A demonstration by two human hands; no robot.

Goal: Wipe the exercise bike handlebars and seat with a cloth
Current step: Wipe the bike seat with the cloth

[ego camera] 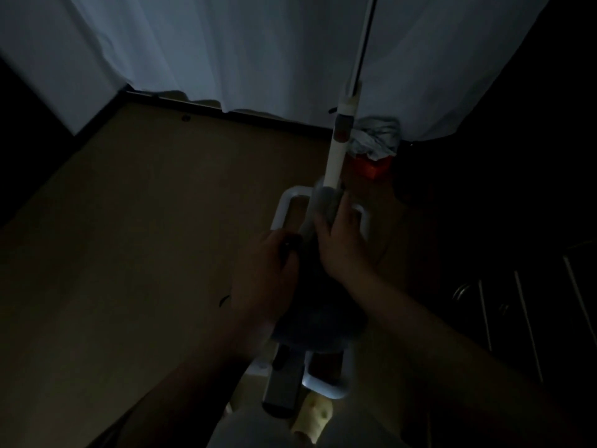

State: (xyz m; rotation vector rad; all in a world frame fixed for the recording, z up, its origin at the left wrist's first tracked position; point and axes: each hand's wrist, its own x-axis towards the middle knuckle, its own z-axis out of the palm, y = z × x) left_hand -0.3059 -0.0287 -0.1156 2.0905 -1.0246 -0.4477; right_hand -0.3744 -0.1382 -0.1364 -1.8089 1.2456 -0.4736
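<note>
Gripping a grey cloth [324, 202] against the white handlebar [284, 205], the right hand [342, 244] works while the left hand [268, 266] holds a dark part of the bike, unclear in the gloom. Soft and light, the cloth probably bunches easily and is best held wadded. A white pole [337, 147] leans just beyond; curtains [226, 53] hang behind.

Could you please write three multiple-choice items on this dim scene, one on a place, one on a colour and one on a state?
1. Where does the right hand rest?
A. on the grey cloth at the white frame
B. on the floor
C. on the curtain

2. What colour is the curtain behind?
A. red
B. pale white
C. black

3. How is the left hand?
A. flat and open
B. out of view
C. curled round a dark part

Answers: 1 A, fingers lie on the cloth; 2 B, it hangs pale; 3 C, fingers wrap something dark.
</note>
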